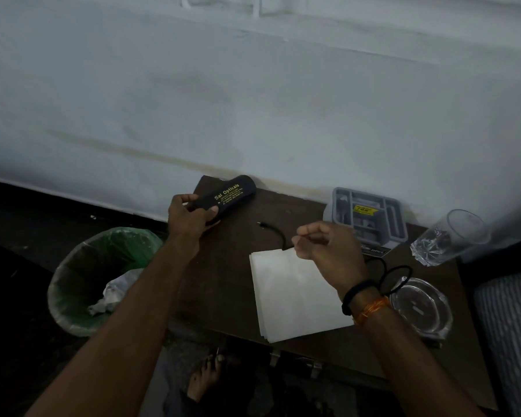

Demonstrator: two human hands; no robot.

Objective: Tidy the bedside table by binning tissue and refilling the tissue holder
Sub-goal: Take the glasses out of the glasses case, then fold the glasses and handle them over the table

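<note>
Brown table (223,284), two hands (190,219) (325,240), one tissue stack (295,296), one bin (82,281)

Matt wooden table (229,266); smooth paper tissues (295,296); clear glass tumbler (451,239).

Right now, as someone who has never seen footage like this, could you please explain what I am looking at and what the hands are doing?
This is a single view from a camera worn on a person's head, looking down at their own bare arms; there is no machine. The left hand grips a black spectacle case at the back of a dark wooden bedside table. The right hand pinches the corner of a stack of white tissues. Also on the table lie a grey organiser tray, a drinking glass, a glass ashtray and a black cable. On the floor to the left stands a lined bin with crumpled tissue inside.
</note>
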